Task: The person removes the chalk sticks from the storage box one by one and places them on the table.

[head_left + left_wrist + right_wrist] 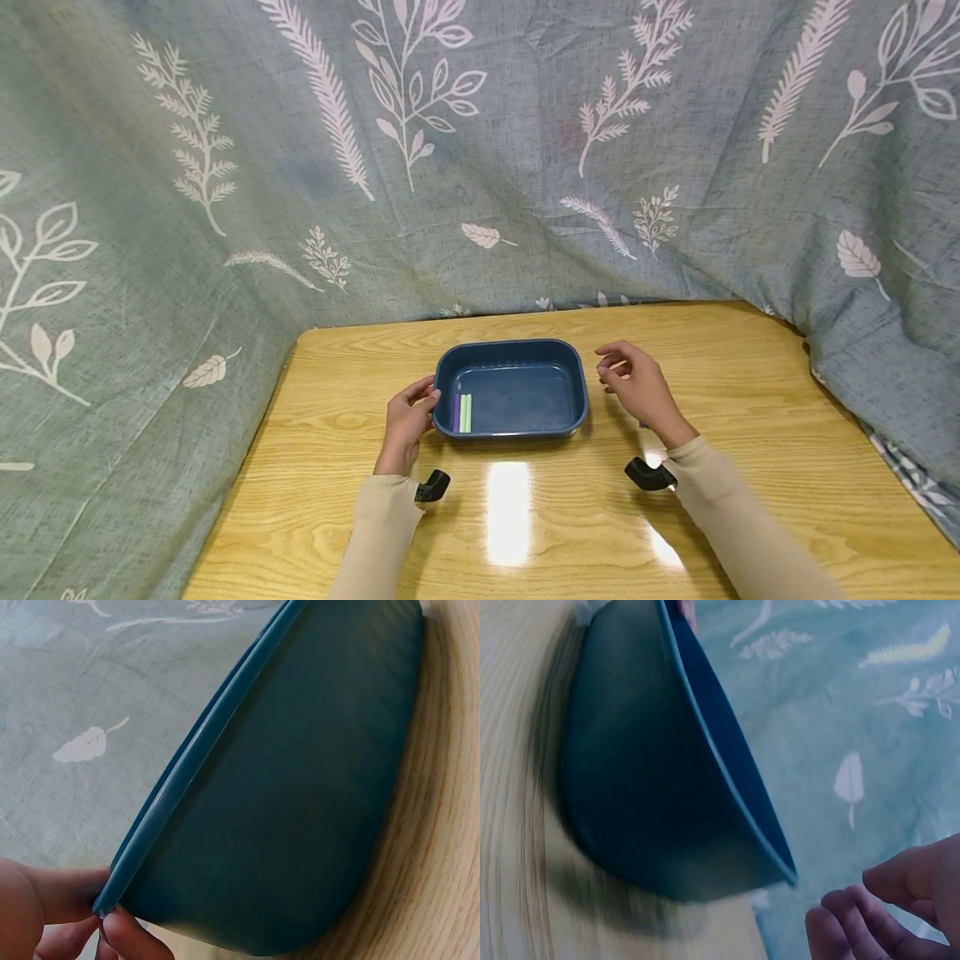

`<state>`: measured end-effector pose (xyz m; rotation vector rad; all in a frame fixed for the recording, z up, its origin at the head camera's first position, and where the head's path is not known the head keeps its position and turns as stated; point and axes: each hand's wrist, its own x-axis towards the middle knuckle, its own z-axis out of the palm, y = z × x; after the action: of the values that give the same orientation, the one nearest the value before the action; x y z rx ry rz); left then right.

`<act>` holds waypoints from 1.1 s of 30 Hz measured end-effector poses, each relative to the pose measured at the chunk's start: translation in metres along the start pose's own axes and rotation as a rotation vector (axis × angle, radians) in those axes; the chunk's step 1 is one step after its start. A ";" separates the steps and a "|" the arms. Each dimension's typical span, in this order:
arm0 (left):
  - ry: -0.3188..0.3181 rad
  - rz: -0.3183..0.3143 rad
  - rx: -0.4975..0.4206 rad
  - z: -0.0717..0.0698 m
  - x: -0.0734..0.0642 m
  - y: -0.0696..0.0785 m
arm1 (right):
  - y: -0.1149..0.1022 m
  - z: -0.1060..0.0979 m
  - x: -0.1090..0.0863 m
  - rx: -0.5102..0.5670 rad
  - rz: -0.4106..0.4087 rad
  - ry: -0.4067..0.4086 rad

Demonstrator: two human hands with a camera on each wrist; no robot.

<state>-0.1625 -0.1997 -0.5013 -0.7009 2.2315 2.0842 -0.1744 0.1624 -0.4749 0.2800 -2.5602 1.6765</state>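
A dark blue plastic basin point(525, 435) with rounded corners sits on the table. My left hand point(407, 423) grips its left end, and in the left wrist view the thumb and fingers point(135, 939) pinch the rim from both sides. Inside, at the left, a purple stick point(456, 413) and two pale green sticks point(466, 413) lie side by side, looking like chalk. My right hand point(637, 385) hovers just right of the basin with loosely curled fingers and nothing held. In the right wrist view its fingertips point(829, 926) are a short way from the rim.
A small bluish thing point(643, 425) shows on the table, mostly hidden behind my right wrist. Leaf-patterned grey-green cloth point(480, 167) hangs behind and at both sides of the wooden table point(570, 525). Black wrist-camera mounts point(432, 486) stick out from both sleeves.
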 end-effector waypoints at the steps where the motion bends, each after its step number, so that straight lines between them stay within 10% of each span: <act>1: 0.000 -0.001 0.000 0.000 0.000 0.000 | -0.002 0.004 0.001 0.003 0.000 -0.004; 33: -0.003 0.010 -0.003 -0.004 -0.003 -0.001 | -0.045 0.096 0.010 0.081 0.066 -0.297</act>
<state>-0.1585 -0.2023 -0.5006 -0.6880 2.2359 2.0916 -0.1720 0.0558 -0.4717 0.4896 -2.7367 1.8942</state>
